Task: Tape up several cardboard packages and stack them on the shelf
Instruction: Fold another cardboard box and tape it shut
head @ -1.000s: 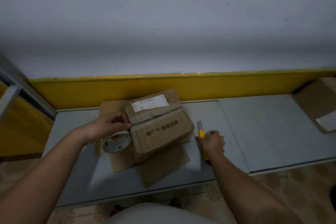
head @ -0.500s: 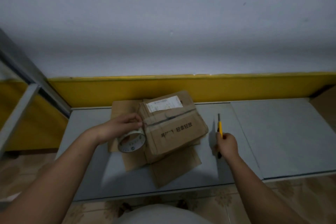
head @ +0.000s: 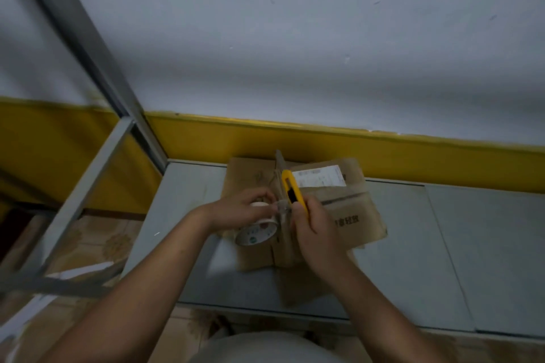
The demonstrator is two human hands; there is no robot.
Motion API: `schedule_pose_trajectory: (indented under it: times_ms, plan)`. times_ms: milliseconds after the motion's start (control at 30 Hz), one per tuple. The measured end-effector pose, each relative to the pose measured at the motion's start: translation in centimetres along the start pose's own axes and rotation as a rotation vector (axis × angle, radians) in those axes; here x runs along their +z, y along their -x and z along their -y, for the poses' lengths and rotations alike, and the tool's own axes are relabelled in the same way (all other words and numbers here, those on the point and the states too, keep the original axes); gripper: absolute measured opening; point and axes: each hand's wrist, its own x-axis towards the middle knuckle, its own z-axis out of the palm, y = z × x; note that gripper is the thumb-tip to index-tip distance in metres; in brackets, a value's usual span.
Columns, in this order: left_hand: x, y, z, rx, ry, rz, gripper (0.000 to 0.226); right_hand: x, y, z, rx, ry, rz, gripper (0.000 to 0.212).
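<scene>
A brown cardboard package (head: 351,215) with a white label and printed characters lies on flat cardboard sheets on the grey table (head: 472,259). My left hand (head: 241,211) grips a roll of tape (head: 256,234) at the package's left edge. A short clear strip runs from the roll towards the package. My right hand (head: 312,230) grips a yellow utility knife (head: 293,191), its blade pointing up and away, right at that strip between the two hands.
A flat cardboard sheet (head: 250,177) lies under the package and sticks out towards the wall and the front edge. A grey metal shelf frame (head: 88,174) stands to the left. A yellow band (head: 413,153) runs along the wall behind the table.
My right hand lifted the yellow knife off the table and brought it left to the tape beside my left hand. The view swung to the left.
</scene>
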Motion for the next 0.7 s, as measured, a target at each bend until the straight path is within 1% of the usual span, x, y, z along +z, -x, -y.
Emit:
schedule_pose_trajectory:
  times_ms: [67,200,300,367,467,500,567,700]
  plan:
    - [-0.3,0.2,0.3,-0.007,-0.05,0.036,0.021,0.8,-0.1,-1.6,0.004,0.016,-0.001,0.024]
    - [-0.6,0.3,0.8,-0.052,-0.076,0.055,0.022,1.8,0.2,-3.3,-0.092,0.088,0.014,0.021]
    - [-0.7,-0.1,1.2,-0.09,-0.233,0.043,0.026,1.9,-0.2,-3.6,-0.096,0.061,-0.006,0.023]
    - [-0.5,-0.3,1.7,-0.122,-0.335,0.009,0.035,1.7,-0.5,-3.7,-0.11,0.056,-0.009,0.024]
    - [-0.2,-0.4,2.9,-0.197,-0.509,-0.047,0.058,1.5,-0.6,-3.7,-0.112,0.064,-0.017,0.025]
    - [-0.2,-0.3,3.3,-0.216,-0.509,-0.055,0.062,1.5,-0.5,-3.8,-0.109,0.067,-0.02,0.025]
    - [-0.2,-0.2,3.8,-0.191,-0.446,-0.036,0.06,1.4,-0.3,-3.7,-0.108,0.078,-0.019,0.024]
    - [-0.5,0.6,4.3,-0.081,-0.187,0.069,0.051,1.0,-0.3,-3.0,-0.078,0.075,-0.025,0.023]
